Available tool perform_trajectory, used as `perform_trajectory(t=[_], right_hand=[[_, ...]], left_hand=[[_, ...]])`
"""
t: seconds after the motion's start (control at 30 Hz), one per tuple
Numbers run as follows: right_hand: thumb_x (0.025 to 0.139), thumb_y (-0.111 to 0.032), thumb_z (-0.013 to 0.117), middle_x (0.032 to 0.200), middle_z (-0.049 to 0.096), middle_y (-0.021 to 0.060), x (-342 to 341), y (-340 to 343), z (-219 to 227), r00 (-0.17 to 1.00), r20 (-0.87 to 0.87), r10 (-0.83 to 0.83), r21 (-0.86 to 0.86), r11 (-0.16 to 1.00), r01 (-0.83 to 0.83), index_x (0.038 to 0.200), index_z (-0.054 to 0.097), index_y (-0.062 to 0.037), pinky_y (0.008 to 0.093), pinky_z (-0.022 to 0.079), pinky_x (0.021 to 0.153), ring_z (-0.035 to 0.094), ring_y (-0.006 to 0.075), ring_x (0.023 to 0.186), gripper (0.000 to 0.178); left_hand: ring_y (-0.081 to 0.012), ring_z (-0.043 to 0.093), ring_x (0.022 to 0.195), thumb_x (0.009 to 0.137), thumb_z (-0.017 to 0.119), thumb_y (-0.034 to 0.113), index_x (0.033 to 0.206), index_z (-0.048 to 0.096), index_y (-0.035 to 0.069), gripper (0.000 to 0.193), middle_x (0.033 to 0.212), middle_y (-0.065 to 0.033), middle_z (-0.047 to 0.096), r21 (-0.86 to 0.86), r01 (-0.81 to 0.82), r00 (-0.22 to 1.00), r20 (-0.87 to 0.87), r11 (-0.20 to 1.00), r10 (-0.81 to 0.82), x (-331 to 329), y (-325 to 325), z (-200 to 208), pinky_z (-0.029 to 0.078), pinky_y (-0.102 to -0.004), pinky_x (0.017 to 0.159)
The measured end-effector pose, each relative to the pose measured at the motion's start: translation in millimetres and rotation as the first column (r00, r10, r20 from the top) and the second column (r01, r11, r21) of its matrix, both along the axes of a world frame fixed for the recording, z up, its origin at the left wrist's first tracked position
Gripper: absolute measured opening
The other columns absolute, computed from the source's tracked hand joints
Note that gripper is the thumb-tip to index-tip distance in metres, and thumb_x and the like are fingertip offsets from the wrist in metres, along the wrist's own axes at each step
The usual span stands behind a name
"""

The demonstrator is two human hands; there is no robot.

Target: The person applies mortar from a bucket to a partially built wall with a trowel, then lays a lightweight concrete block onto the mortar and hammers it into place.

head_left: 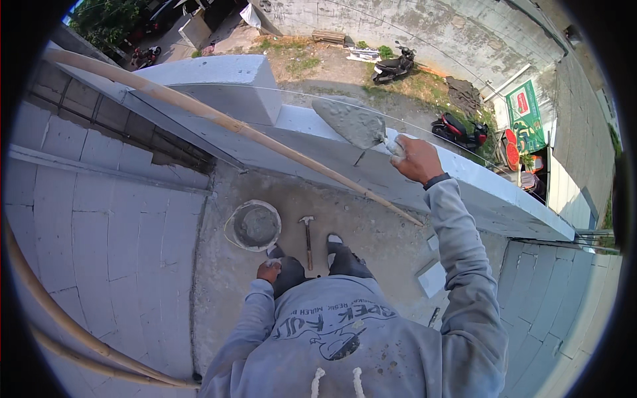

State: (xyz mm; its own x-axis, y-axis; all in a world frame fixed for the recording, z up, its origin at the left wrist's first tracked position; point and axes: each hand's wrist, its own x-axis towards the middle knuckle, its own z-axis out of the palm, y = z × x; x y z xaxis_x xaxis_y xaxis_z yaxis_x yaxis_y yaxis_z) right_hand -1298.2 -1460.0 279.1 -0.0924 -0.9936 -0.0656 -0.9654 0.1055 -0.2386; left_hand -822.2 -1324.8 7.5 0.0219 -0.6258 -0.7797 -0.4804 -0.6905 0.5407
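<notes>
My right hand (417, 160) is closed round the handle of a trowel (348, 121), its pointed blade coated with grey mortar. The blade is over the top of a low wall of pale blocks (464, 174), just right of a raised block (262, 89) standing on that wall. Down by my left thigh, my left hand (269, 270) is curled closed; what it holds, if anything, is hidden. A bucket (230, 232) with grey mortar (257, 227) inside stands on the floor ahead of my left foot. To its right lies a hammer (308, 242).
A bamboo pole (285, 148) slants across the wall's near side. A thin string runs above the wall top. Block pieces (432, 278) lie on the floor at right. Block walls (113, 232) rise at both sides. Beyond and below are parked motorbikes (395, 66) and a green banner (527, 116).
</notes>
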Motion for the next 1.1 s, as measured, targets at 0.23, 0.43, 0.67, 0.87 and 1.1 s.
perform_trajectory(t=[0.23,0.43,0.67,0.87,1.1], right_hand=[[0.073,-0.008,0.052,0.080,0.060,0.0141,30,-67,-12,0.954,-0.229,0.196,-0.284,0.924,-0.257,0.101,0.055,-0.0087,0.0426,0.047,0.069,0.060,0.0325,0.080,0.028],[0.072,-0.008,0.055,0.078,0.059,0.0111,-26,2,-18,0.971,-0.240,0.024,-0.149,0.987,-0.061,0.099,0.054,-0.0113,0.0407,0.046,0.068,0.061,0.0286,0.076,0.027],[0.069,-0.007,0.058,0.076,0.055,0.0077,-87,87,-18,0.932,-0.335,-0.138,-0.204,0.976,0.071,0.097,0.054,-0.0127,0.0396,0.042,0.065,0.058,0.0265,0.073,0.029],[0.066,-0.007,0.061,0.077,0.054,0.0065,-141,139,-26,0.889,-0.383,-0.250,-0.221,0.959,0.175,0.096,0.054,-0.0134,0.0392,0.041,0.067,0.057,0.0254,0.075,0.032],[0.064,-0.007,0.063,0.077,0.052,0.0052,-188,188,-31,0.842,-0.421,-0.336,-0.207,0.940,0.272,0.095,0.054,-0.0156,0.0394,0.040,0.067,0.056,0.0244,0.077,0.034]], left_hand=[[-0.0180,0.062,0.072,0.081,0.059,0.018,0.097,0.060,-0.003,0.027,0.088,-0.0107,0.064,-0.038,-0.077,0.981,0.177,0.996,0.083,19,20,0,0.051,-0.0301,0.066],[-0.0231,0.064,0.083,0.080,0.060,0.018,0.107,0.058,0.011,0.028,0.097,-0.0074,0.065,0.076,-0.253,0.967,0.039,0.965,0.250,49,23,-46,0.049,-0.0400,0.069],[-0.0274,0.064,0.082,0.080,0.059,0.020,0.094,0.062,-0.004,0.029,0.089,-0.0173,0.065,-0.156,0.780,0.600,0.463,0.606,-0.652,10,-29,-49,0.049,-0.0345,0.071],[-0.0209,0.062,0.087,0.082,0.059,0.019,0.105,0.060,-0.005,0.032,0.094,-0.0152,0.064,-0.202,0.205,0.978,0.017,0.958,-0.206,-53,-99,-8,0.049,-0.0320,0.073],[-0.0177,0.060,0.082,0.084,0.060,0.016,0.112,0.056,-0.003,0.034,0.099,-0.0108,0.062,-0.168,0.156,0.986,-0.038,0.973,-0.164,-57,-100,14,0.050,-0.0280,0.070]])
